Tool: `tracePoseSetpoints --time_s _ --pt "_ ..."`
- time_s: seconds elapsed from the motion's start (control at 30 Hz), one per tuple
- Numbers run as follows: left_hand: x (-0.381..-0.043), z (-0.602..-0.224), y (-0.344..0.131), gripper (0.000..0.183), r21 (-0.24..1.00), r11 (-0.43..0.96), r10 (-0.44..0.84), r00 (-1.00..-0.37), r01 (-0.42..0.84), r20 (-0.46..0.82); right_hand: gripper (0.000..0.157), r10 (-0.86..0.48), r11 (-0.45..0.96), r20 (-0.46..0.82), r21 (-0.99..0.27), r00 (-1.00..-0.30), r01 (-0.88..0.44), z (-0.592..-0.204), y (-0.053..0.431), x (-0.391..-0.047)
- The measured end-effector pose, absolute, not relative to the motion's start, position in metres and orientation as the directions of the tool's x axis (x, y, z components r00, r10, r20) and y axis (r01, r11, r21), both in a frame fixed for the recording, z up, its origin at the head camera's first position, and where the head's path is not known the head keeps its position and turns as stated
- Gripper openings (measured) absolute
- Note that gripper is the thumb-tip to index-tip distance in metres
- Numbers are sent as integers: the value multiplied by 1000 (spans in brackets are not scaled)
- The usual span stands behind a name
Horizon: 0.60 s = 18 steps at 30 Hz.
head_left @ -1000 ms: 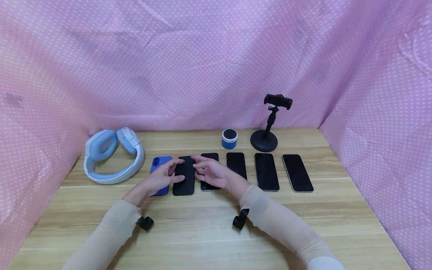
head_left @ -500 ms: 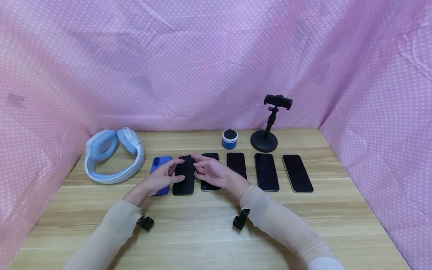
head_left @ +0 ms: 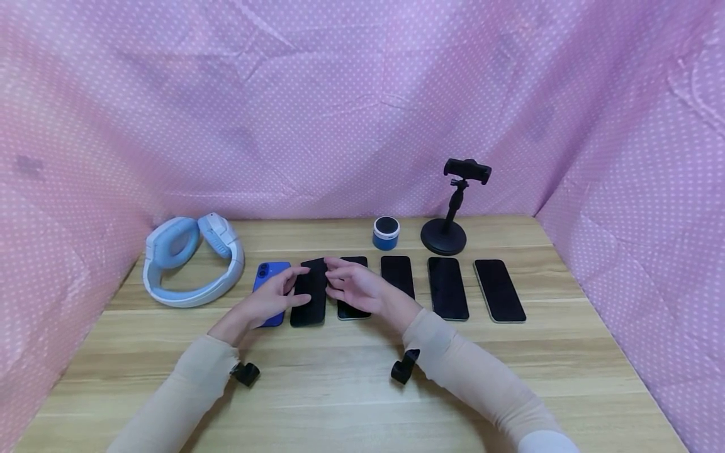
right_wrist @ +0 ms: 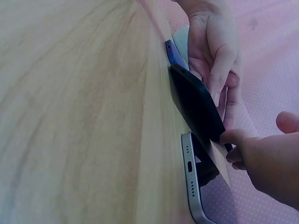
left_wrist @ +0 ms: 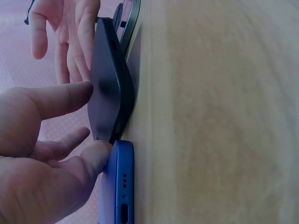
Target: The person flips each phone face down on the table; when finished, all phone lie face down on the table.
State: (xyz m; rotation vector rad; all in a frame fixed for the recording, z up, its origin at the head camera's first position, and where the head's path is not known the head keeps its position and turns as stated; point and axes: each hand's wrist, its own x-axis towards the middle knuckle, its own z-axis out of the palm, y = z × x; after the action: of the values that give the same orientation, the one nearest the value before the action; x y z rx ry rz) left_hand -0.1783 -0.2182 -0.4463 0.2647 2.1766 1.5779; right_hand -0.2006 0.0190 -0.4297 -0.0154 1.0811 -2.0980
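The black phone (head_left: 317, 290), right edge raised, tilts between the blue phone (head_left: 273, 272) and a silver-edged one (right_wrist: 192, 179); the right hand (head_left: 361, 289) pinches that edge (the left hand (head_left: 270, 297), digits spread, touches the phone).

Between my fingers (left_wrist: 65, 99), a flat rectangular black phone (head_left: 314, 286); beside them, a flat blue phone (head_left: 270, 274); beyond, white-dotted pink cloth (head_left: 362, 113).

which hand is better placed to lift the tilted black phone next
Probably the right hand: it grips the raised side of the black phone, with room underneath. The left hand is at the lower side, close to the blue phone.
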Motion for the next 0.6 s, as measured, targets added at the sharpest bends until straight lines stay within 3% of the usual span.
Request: tracePoseSetpoints --time_s 0.6 --pt "-180 -438 -213 70 913 404 388 -894 -55 -226 63 -627 -404 -272 -688 -730 603 -424 15 -200"
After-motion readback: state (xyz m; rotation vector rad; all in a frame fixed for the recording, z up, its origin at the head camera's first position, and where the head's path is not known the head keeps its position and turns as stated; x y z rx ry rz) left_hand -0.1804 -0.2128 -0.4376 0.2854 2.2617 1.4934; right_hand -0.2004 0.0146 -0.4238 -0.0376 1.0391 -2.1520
